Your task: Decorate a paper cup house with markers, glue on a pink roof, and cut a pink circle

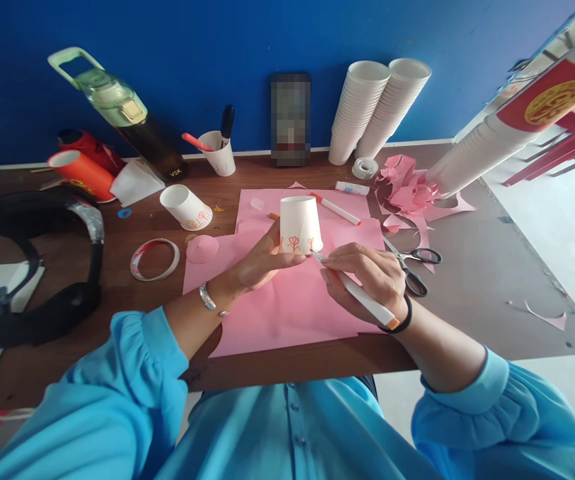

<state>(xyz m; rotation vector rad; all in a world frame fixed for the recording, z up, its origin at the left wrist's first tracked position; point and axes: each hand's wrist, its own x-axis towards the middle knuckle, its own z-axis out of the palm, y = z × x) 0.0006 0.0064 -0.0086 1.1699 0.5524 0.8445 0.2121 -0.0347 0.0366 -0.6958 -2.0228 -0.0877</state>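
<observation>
My left hand [262, 261] is closed around a white paper cup [299, 217], held upside down above pink paper [287, 320]. Small orange flowers are drawn in a row near the cup's lower rim. In my right hand [367, 277] is a white marker with an orange end [367, 300]. Its tip is at the cup's lower rim, by the right-hand flower; whether it touches I cannot tell. A second paper cup with orange flowers [186, 207] lies tilted on the table to the left. Behind the held cup lies a red-capped marker [337, 209].
Scissors [412, 267] and pink paper scraps [407, 187] lie to the right. Stacked paper cups [360, 110], a phone [290, 120], a cup of pens [219, 157] and a bottle [127, 120] stand along the blue wall. A tape roll [155, 260] and black headgear [95, 267] are left.
</observation>
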